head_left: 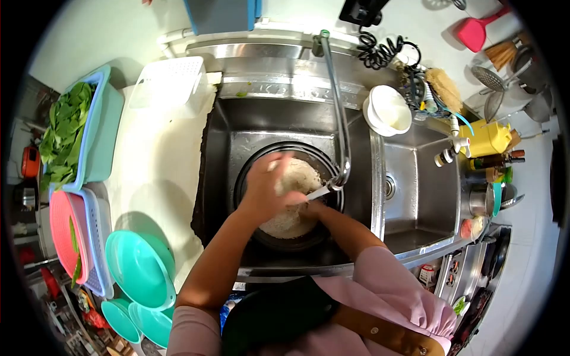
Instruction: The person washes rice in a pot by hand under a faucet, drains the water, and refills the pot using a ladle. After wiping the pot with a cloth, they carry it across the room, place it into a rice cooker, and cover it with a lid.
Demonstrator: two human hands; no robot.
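Observation:
A dark round pot [242, 178] stands in the large sink basin. Inside it lies a pale, grainy mass that looks like rice [306, 172]. My left hand [265, 187] is over the left side of this mass, its fingers and thumb spread apart and a little blurred. Low at the right side of the pot is my right hand [313, 212], its fingers hidden in or behind the pale mass and the tap end. A metal tap [339, 113] reaches down over the pot, its nozzle [320, 191] between and just above my hands.
Left of the sink [279, 113] are a white basket [169, 83], a tub of leafy greens [70, 127], a pink basket [62, 222] and a green basin [139, 270]. White bowls [389, 111] stand by the smaller basin [421, 196]. Utensils hang at right.

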